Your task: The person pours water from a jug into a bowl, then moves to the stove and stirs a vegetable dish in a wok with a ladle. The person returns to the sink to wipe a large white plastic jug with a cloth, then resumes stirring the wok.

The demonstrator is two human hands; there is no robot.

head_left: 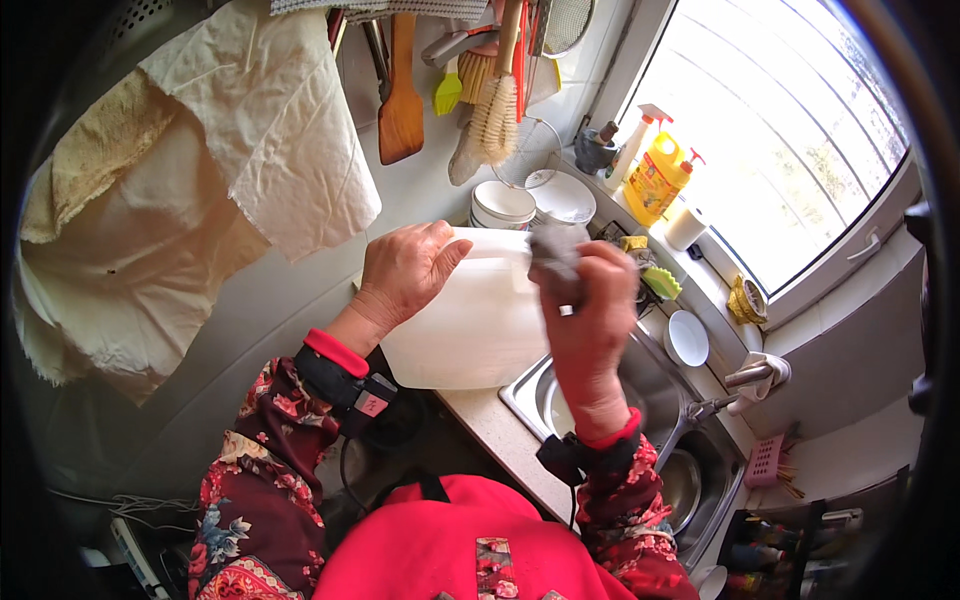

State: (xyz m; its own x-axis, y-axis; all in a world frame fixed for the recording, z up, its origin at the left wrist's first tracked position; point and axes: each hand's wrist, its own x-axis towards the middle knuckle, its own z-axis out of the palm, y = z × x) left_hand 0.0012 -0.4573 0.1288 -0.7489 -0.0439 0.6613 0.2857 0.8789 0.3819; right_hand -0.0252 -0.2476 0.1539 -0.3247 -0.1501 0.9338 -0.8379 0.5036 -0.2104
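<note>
My left hand (405, 272) grips the white plastic jug (470, 320) over the tabletop (500, 435) beside the sink (600, 400), my right hand (590, 300) clenching a dark cloth (555, 262); it looks light, slick, best held by its shoulders.

Bottles and containers I see around the sink

At centre I see a big translucent white plastic jug (470, 320); at two o'clock, on the window sill, stands a yellow detergent bottle (655, 180) with a red pump, with a white spray bottle (632, 148) touching its ten o'clock side. At five o'clock, small bottles (765, 555) sit in a dark rack, too blurred to tell apart.
</note>
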